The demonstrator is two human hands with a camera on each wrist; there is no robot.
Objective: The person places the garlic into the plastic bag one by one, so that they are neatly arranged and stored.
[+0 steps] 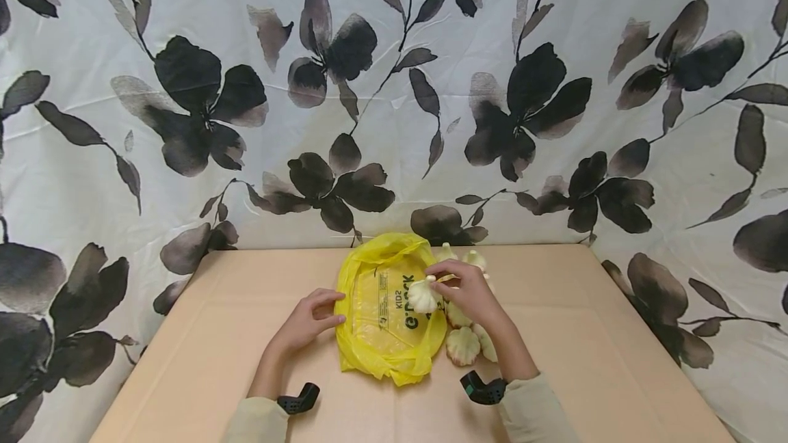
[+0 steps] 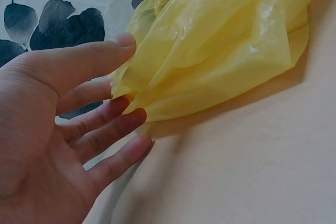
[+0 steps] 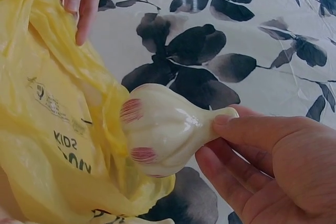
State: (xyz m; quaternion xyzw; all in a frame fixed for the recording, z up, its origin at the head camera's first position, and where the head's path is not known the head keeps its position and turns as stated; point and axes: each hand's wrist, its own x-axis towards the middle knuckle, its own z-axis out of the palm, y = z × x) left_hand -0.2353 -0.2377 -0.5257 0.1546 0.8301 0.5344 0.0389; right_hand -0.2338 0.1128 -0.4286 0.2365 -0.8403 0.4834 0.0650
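Hands point(image 1: 306, 323) at bag point(image 1: 378, 337), garlic point(image 3: 165, 129) in right point(image 1: 466, 289)

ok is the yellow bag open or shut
Open: in the head view, the yellow bag is spread into a wide ring, and you can see into it.

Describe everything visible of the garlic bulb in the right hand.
The garlic bulb looks smooth, glossy and perhaps plastic: cream, rounded and ribbed, with pinkish streaks and a narrow neck. The right hand pinches its neck, its body pointing toward the yellow plastic bag; the head view shows it over the bag's right side. Contact is unclear.
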